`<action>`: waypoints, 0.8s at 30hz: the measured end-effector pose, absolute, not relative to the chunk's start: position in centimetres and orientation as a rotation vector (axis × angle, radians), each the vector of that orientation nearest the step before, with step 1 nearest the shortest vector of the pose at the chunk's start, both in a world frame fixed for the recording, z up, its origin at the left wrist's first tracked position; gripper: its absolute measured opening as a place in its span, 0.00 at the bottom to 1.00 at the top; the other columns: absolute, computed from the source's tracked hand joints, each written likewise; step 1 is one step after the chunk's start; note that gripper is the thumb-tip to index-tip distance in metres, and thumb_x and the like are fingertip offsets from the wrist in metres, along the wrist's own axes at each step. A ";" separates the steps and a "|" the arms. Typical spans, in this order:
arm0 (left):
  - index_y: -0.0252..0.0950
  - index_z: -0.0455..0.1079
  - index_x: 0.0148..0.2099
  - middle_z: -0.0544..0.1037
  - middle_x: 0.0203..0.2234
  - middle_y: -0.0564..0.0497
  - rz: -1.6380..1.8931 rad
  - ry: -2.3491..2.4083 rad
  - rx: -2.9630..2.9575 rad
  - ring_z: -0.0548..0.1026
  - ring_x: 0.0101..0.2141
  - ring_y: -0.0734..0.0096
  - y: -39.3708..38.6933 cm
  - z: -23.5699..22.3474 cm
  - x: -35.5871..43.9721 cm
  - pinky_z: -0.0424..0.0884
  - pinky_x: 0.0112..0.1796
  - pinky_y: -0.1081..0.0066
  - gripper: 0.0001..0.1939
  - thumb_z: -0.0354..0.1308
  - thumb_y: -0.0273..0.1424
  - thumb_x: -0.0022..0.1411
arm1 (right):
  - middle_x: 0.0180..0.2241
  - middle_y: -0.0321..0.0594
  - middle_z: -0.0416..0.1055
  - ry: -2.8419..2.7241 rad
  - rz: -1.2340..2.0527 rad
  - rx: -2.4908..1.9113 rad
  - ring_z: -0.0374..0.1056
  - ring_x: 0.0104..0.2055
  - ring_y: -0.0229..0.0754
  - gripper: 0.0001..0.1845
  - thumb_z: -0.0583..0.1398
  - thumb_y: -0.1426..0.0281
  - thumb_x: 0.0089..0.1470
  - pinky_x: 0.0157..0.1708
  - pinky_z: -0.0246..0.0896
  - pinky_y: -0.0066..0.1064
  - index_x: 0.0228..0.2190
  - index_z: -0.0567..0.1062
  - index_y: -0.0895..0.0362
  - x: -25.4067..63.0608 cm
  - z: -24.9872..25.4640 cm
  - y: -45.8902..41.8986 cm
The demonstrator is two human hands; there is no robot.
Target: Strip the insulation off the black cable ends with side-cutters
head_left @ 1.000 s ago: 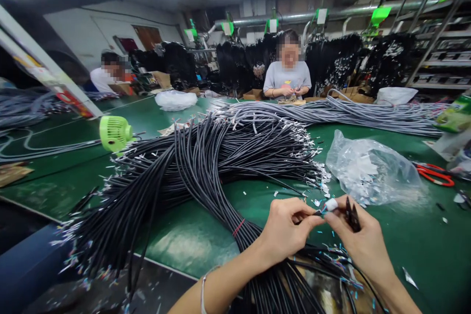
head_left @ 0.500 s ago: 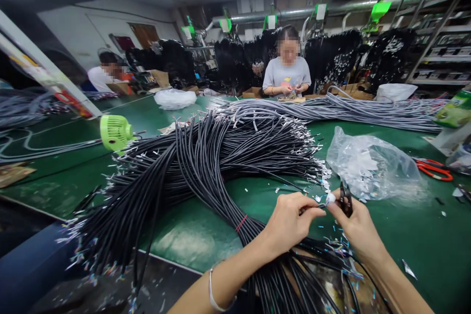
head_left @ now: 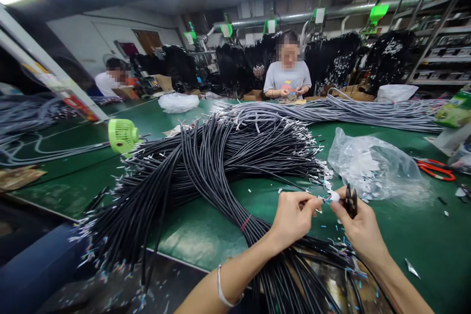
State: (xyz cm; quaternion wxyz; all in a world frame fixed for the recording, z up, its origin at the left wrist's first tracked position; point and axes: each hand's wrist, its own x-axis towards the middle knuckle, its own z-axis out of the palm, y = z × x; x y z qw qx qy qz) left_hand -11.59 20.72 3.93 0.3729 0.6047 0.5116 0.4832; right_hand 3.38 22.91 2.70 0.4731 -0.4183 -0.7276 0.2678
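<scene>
My left hand (head_left: 294, 216) is closed, thumb and forefinger pinching a black cable near its stripped end. Thin coloured wires (head_left: 326, 199) stick out past those fingertips toward the other hand. A pair of small black cutters (head_left: 351, 201) is held in my right hand (head_left: 362, 228), the jaws pointing up. At the right thumb tip, touching the wires, is a small white piece (head_left: 334, 196); I cannot tell whether it is paper or a finger cover. Below both hands lies a bundle of black cables (head_left: 272, 274) with stripped, coloured ends.
A large heap of black cables (head_left: 206, 157) covers the middle of the green table (head_left: 195, 250). Beyond it lie grey cables (head_left: 360, 110). A clear plastic bag (head_left: 379, 167), red-handled scissors (head_left: 436, 169) and a green fan (head_left: 123, 136) stand around. A co-worker (head_left: 287, 73) sits opposite.
The view has swung slightly left, so things sit a little further right. More of the coloured wires shows between my hands. Both hands keep their grip.
</scene>
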 end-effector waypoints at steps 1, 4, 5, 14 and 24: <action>0.30 0.74 0.25 0.68 0.14 0.53 1.238 1.315 1.523 0.63 0.16 0.79 20.7 3.9 -11.5 0.57 0.20 0.78 0.15 0.53 0.32 0.59 | 0.25 0.34 0.61 -1.824 0.720 -0.986 0.58 0.27 0.37 0.07 0.54 0.66 0.56 0.28 0.55 0.26 0.28 0.64 0.55 3.5 2.7 23.1; 0.30 0.73 0.23 0.67 0.13 0.54 1.180 1.287 1.496 0.61 0.15 0.79 20.7 3.7 -11.5 0.55 0.18 0.78 0.16 0.52 0.32 0.58 | 0.23 0.34 0.62 -1.807 0.653 -1.092 0.59 0.26 0.37 0.07 0.57 0.66 0.52 0.27 0.55 0.27 0.25 0.65 0.55 4.5 2.6 24.0; 0.30 0.72 0.23 0.66 0.13 0.54 1.164 1.275 1.487 0.61 0.14 0.80 20.7 3.7 -11.5 0.55 0.18 0.78 0.16 0.52 0.32 0.58 | 0.23 0.34 0.61 -1.728 0.564 -1.174 0.58 0.25 0.38 0.07 0.58 0.66 0.51 0.26 0.55 0.27 0.25 0.65 0.55 5.0 2.6 24.4; 0.30 0.71 0.24 0.66 0.13 0.54 1.167 1.233 1.419 0.61 0.13 0.80 20.8 3.7 -11.6 0.55 0.16 0.78 0.17 0.53 0.37 0.58 | 0.20 0.32 0.61 -1.700 0.894 -1.158 0.56 0.23 0.35 0.13 0.63 0.60 0.46 0.23 0.53 0.26 0.26 0.70 0.57 4.8 3.1 23.9; 0.31 0.74 0.28 0.72 0.18 0.52 1.254 1.147 1.428 0.65 0.18 0.77 21.8 3.0 -11.8 0.61 0.21 0.77 0.09 0.59 0.33 0.53 | 0.19 0.27 0.52 -1.188 1.590 -0.943 0.40 0.17 0.25 0.19 0.68 0.60 0.40 0.16 0.31 0.23 0.30 0.70 0.59 3.1 2.9 22.9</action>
